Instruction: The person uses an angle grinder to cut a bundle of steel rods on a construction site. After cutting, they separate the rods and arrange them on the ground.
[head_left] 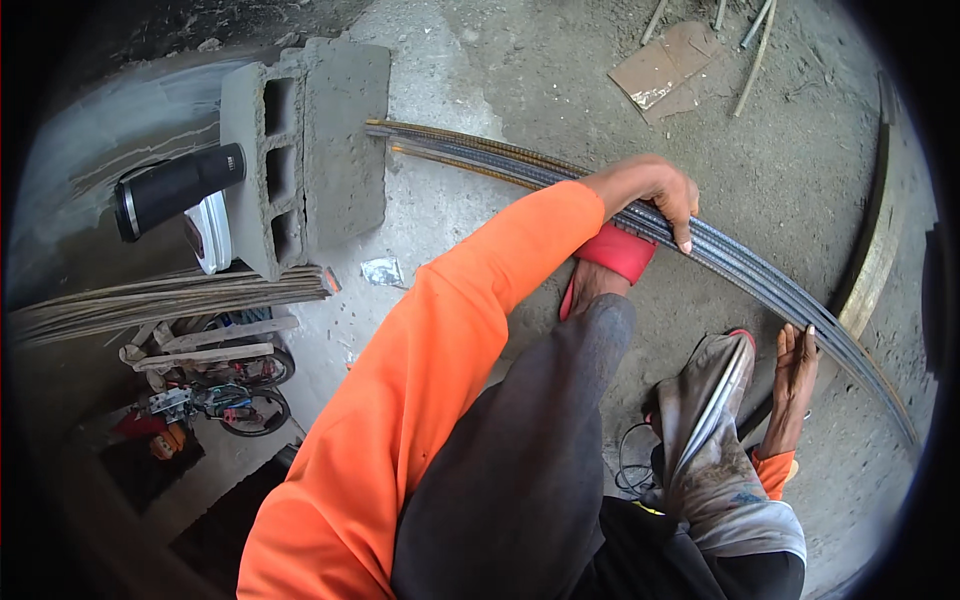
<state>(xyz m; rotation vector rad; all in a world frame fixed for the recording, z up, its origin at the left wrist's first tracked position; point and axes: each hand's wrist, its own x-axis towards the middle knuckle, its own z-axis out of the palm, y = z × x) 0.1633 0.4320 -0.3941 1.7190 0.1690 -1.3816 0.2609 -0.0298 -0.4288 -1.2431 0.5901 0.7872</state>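
A bundle of long ribbed steel rebars (745,265) runs from the hollow concrete blocks down toward the right, looking curved in this view. My left hand (655,188), in an orange sleeve, reaches over the bundle and is closed around it just beyond my red sandal (620,252). Farther right, my right hand (795,365) has its fingers stretched out against the near edge of the rebars. Part of its orange cuff shows below. The undersides of the bars at my left hand are hidden.
Hollow concrete blocks (345,150) stand at the left, beside a black tumbler (185,185). Another bundle of rods (180,305) lies below them, near a bicycle-like machine (225,400). A wooden plank (875,265) lies at the right, and flat brown cardboard (665,72) at the far side.
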